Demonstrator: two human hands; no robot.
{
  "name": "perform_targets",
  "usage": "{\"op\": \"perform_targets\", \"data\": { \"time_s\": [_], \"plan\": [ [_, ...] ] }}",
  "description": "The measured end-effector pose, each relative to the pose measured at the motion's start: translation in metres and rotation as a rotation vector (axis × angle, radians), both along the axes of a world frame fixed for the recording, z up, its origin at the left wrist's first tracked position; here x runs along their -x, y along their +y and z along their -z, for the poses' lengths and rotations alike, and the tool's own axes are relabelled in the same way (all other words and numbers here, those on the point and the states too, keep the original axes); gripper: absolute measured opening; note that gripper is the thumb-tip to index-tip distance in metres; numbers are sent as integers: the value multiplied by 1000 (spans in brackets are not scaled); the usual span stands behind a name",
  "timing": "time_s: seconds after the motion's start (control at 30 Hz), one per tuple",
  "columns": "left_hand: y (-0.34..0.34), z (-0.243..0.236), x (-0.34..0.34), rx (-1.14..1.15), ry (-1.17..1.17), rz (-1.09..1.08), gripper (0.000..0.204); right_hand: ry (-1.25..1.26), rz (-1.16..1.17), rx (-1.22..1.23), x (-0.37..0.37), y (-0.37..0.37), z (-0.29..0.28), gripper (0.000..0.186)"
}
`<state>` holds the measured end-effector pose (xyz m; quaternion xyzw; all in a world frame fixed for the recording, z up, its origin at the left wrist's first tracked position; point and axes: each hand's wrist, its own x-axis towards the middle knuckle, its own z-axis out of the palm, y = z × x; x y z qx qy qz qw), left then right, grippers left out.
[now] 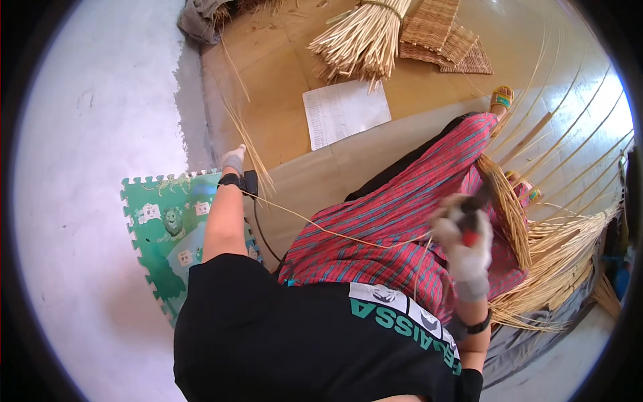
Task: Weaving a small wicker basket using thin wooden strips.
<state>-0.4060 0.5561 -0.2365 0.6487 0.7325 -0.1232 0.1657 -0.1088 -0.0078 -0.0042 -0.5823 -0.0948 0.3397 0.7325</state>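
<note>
Off to the left, my left hand [233, 159] in a pale glove reaches to the floor, its fingers closed at a few thin wicker strands [253, 151]. A single long strand [321, 228] runs from near that wrist across my lap toward my right side. My right hand [467, 251], also gloved and smeared by motion, grips a hand tool [471, 234] with a red part and a dark head; its exact kind is blurred. Beside it, against my legs, is a curved woven wicker piece [507, 214] with long stakes [576, 130] fanning out to the far right.
A red striped cloth [375, 228] covers my lap. Ahead lie a tied reed bundle [368, 37], woven panels [435, 30] and a paper sheet [345, 112]. A green foam mat [157, 214] lies left by the white wall [94, 167]. More loose wicker [556, 261] spreads at right.
</note>
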Motion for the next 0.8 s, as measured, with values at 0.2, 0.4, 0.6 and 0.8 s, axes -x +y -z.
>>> {"op": "perform_targets", "data": {
  "time_s": [0.2,0.4,0.6,0.8],
  "plan": [
    [-98,-19,-194,311,-904,307,42,-279,762,-238,-22,-171,-3,33],
    [-341,-176,-338,813,-1282,939,29,-260,1351,-324,5,-222,9,27],
    [-593,-218,-389,1599,-908,1281,46,108,1420,-186,70,-258,74,19],
    [-692,-162,-430,1585,-660,895,49,289,1228,100,79,-244,124,33]
  ]
}}
